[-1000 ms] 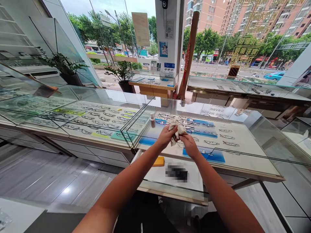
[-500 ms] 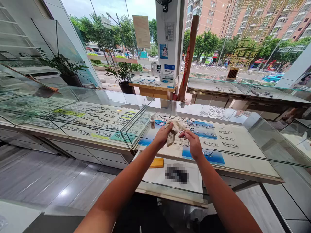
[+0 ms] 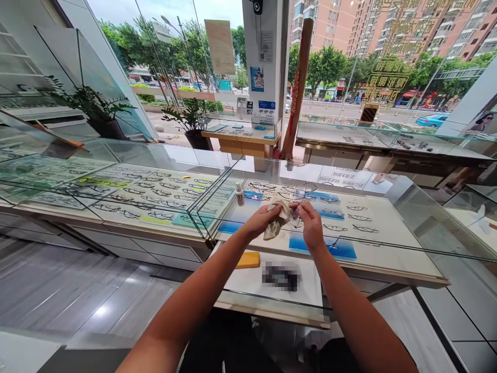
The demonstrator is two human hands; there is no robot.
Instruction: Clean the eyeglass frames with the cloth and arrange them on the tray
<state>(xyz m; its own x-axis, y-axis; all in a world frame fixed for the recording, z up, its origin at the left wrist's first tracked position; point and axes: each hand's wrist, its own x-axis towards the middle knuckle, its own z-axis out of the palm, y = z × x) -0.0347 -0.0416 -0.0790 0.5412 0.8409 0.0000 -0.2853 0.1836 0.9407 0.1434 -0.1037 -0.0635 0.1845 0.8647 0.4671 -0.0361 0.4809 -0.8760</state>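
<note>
My left hand [image 3: 261, 219] is closed on a crumpled beige cloth [image 3: 275, 228], its thumb on top. In my right hand [image 3: 310, 221] a thin-framed pair of glasses [image 3: 297, 221] is pinched between the fingertips. The cloth and the glasses meet between the two hands, above the glass display case. How far the cloth covers a lens is too small to make out. A small white spray bottle [image 3: 239, 194] stands upright on the counter, left of the cloth.
Rows of eyeglasses [image 3: 365, 228] lie in the display case, some on blue mats [image 3: 347, 249]. An orange-yellow case [image 3: 248, 259] and a blurred dark object [image 3: 280, 276] rest on a pulled-out white drawer [image 3: 310, 305] below. Glass case edges [image 3: 202, 228] run near my left forearm.
Both hands have drawn closer together, bringing the cloth against the glasses. The cloth has moved slightly right and down, and the view has shifted a little.
</note>
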